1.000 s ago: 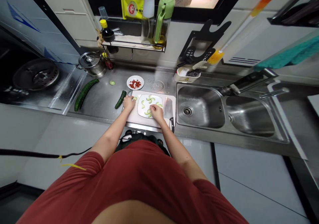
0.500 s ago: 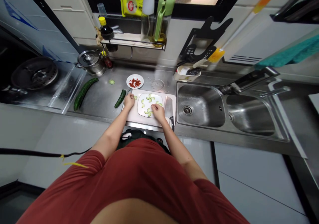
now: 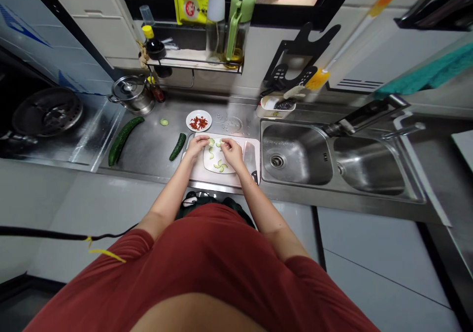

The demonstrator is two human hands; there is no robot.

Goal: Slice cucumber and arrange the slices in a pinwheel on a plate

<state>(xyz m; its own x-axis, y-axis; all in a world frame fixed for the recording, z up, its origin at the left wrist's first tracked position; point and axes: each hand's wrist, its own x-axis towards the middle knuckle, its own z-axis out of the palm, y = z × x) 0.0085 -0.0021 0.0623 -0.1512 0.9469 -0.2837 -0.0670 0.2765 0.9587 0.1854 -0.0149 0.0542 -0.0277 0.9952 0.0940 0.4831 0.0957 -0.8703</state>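
The left hand (image 3: 196,146) and right hand (image 3: 232,153), fingers drawn together, meet above the plate (image 3: 205,160) on the cutting board (image 3: 195,172), where cucumber slices (image 3: 220,167) sit in curved pinwheel groups; any pinch on a slice is too small to tell.

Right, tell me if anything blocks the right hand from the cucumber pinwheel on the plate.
Nothing visible: only bare white plate lies between the right hand and the slices. The cleaver lies on the hand's far side.
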